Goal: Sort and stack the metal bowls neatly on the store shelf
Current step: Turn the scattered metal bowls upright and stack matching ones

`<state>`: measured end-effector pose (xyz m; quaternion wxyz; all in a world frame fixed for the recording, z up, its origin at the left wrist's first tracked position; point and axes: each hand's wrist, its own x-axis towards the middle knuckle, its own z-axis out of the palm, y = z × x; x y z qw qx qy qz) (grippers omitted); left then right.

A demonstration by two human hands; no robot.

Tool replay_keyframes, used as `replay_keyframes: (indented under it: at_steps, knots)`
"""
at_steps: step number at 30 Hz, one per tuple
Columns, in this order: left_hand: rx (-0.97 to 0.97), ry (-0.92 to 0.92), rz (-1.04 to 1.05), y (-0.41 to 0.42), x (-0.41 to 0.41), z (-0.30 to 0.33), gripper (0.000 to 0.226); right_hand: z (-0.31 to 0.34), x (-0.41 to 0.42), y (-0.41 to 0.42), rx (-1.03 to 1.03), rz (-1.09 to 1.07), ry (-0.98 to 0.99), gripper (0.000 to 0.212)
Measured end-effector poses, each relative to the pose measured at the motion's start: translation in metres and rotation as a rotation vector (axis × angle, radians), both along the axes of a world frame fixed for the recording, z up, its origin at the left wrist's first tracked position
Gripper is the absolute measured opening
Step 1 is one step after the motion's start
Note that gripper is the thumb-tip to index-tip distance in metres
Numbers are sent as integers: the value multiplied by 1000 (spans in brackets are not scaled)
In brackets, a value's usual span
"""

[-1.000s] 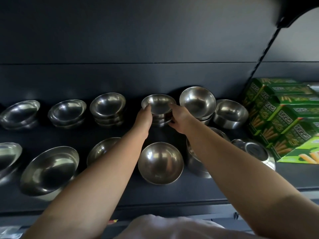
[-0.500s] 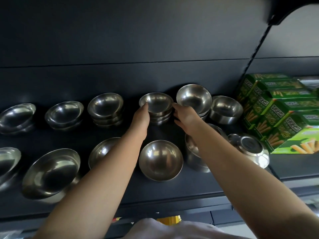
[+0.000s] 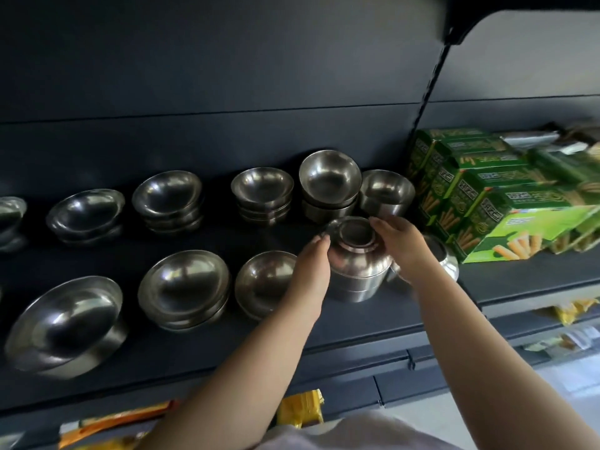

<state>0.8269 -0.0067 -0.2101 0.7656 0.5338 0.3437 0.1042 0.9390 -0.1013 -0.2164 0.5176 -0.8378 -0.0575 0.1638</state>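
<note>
Both hands had come forward from the small stack at the back of the shelf to the upturned stack nearer the front edge. The left hand and the right hand were set apart, one on each flank of the upside-down stack of bowls, fingers curled against its sides and gripping it; its foot ring faced up. That stack stood in the front row, toward the right end of the dark shelf.

Just left of it in the same row sat an upright bowl, partly behind the left wrist, then a wider nested pair, then a large shallow bowl near the left end. Another steel bowl lay mostly hidden behind the right wrist.

Along the back edge ran the small stack, a taller stack and a single bowl to its right, with two more stacks leftward.

Green snack boxes filled the neighbouring shelf section on the right. Yellow packets showed on the level below.
</note>
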Motion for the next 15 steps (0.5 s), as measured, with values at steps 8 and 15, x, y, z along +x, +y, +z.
replay_keyframes:
  at_steps: [8,15]
  knots:
    - [-68,160,227,-34,19,-27,53,-11,1,-13,84,181,192,70]
    - [-101,180,383,-57,24,-31,59,-17,-1,-28,24,288,134,62]
